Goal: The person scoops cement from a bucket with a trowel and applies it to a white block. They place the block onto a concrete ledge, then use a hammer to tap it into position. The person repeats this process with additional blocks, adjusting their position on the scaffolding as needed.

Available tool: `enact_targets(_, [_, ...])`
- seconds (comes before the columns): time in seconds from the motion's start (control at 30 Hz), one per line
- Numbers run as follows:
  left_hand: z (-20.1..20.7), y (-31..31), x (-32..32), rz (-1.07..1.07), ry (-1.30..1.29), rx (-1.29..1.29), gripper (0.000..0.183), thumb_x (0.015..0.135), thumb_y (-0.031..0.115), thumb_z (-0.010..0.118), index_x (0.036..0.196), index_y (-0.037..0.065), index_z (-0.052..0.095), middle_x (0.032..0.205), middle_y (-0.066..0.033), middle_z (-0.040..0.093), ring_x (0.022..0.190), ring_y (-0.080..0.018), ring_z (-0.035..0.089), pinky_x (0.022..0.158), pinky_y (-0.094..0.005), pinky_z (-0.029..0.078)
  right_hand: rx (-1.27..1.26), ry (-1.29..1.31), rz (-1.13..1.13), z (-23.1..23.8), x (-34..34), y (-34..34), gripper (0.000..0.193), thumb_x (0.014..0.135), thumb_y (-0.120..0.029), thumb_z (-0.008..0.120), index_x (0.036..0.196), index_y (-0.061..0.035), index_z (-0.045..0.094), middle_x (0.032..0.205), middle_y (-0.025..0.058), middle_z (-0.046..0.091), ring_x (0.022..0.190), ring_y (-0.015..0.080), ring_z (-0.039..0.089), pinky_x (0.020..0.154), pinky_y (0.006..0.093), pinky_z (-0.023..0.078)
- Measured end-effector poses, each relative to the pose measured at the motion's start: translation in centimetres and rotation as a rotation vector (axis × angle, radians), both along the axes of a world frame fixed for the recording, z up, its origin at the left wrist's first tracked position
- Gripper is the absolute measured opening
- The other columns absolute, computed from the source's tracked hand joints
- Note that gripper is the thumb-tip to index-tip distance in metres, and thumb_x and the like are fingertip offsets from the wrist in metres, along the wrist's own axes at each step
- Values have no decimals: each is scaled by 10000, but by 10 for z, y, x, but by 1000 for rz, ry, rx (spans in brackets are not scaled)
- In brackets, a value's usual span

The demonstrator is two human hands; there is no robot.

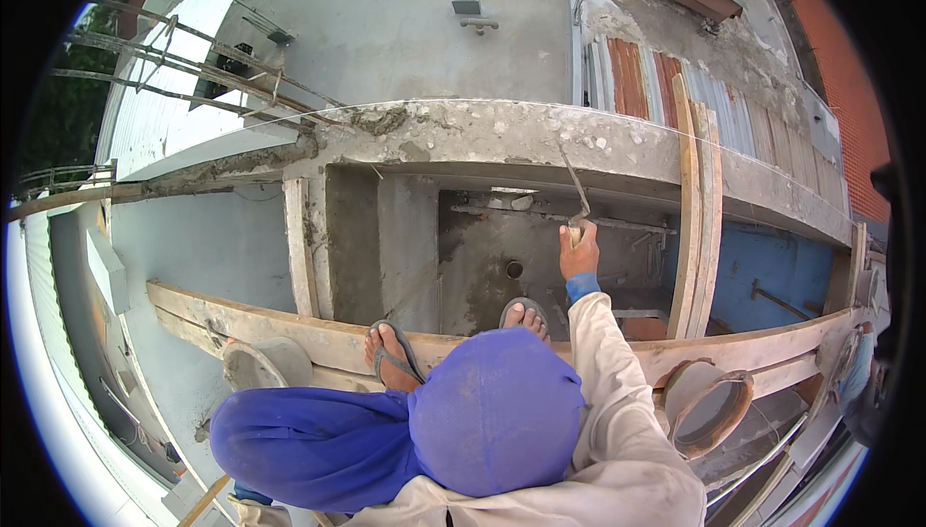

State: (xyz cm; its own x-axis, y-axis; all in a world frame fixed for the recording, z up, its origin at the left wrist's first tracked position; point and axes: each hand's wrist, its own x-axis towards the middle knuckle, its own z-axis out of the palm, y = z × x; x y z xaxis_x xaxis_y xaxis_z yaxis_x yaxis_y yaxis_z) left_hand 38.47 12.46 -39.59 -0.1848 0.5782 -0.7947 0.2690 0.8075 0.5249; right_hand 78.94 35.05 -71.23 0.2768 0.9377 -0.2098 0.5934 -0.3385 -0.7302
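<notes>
My right hand [579, 253] is closed around the handle of a trowel [577, 184]. The trowel's thin blade is seen nearly edge-on and points away from me, its tip in front of the rough concrete wall top [482, 136]. From this view I cannot tell whether the tip touches the concrete. A thin pale string runs along the far edge of that wall top. My left hand is out of sight. I squat with sandalled feet on a wooden plank [328, 336], and a deep gap opens between it and the wall.
Two upright boards [696, 209] lean across the gap at right. Round tubs stand by the plank, one at left [289, 361] and one at right [690, 387]. Poles [207, 64] jut in at upper left. Corrugated sheets [632, 79] lie beyond the wall.
</notes>
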Motion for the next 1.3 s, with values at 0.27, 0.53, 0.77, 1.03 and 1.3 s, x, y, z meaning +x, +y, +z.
enact_targets(0.27, [-30,63,33,-50,-15,8,783,1041,642,275,1543,62,430,1616,-184,406,1510,-355,346,1240,-518,232,-195,-192,-63,-106,-54,83,417,999,-228,606,1321,-32,426,1246,244,611,1175,467,604,952,560,510])
enact_targets(0.53, [-51,88,42,-19,-65,18,816,1022,684,274,1565,89,400,1633,-168,383,1516,-346,342,1236,-525,243,-805,-339,112,-96,14,-61,278,1021,-205,564,1230,-90,421,1310,200,589,1251,437,596,968,548,532])
enact_targets(0.77, [-58,72,26,66,-155,11,846,1005,722,274,1583,113,374,1649,-153,364,1521,-338,338,1232,-532,253,-303,-136,217,24,60,-90,417,1017,-347,625,1261,-38,488,974,329,700,945,537,673,808,568,543])
enact_targets(1.03, [-27,-6,-16,379,-305,-30,881,986,764,273,1604,140,345,1666,-136,341,1527,-330,334,1229,-539,265,-380,-326,136,55,-29,14,442,1010,-314,614,1338,-77,437,1026,322,710,1019,527,671,869,584,544])
enact_targets(1.3, [-6,-100,-43,848,-511,-15,919,966,807,273,1625,168,315,1684,-120,319,1532,-321,330,1225,-546,276,-304,-415,376,151,10,-67,363,1002,-343,592,1255,-82,579,1094,267,725,988,523,690,860,563,569])
